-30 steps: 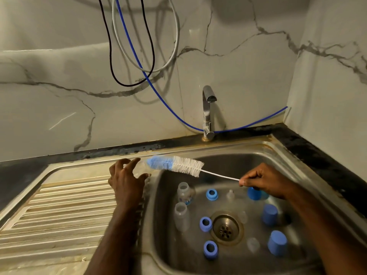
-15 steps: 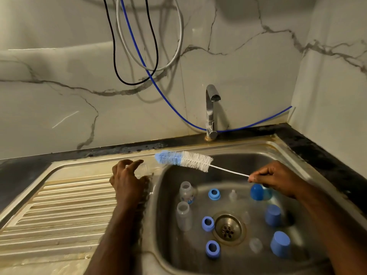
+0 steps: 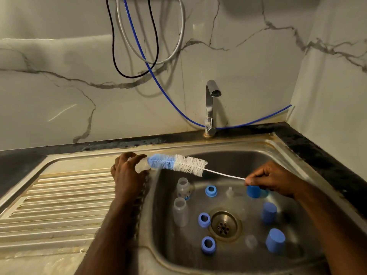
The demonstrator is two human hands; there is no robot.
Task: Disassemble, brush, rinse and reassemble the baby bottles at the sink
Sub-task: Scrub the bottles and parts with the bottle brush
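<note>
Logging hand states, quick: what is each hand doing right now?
Left hand: holds a clear bottle at the sink edge.
Right hand: pinches the wire handle of the brush.

Basin (image 3: 248, 161) floor crowded w/ bottles (image 3: 180, 211), rings (image 3: 204, 220), caps (image 3: 275, 240) round drain (image 3: 224, 224); free room at 12 o'clock under tap (image 3: 211, 108).

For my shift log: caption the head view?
Right hand holds the bottle brush over the sink; left hand holds a clear bottle.
</note>
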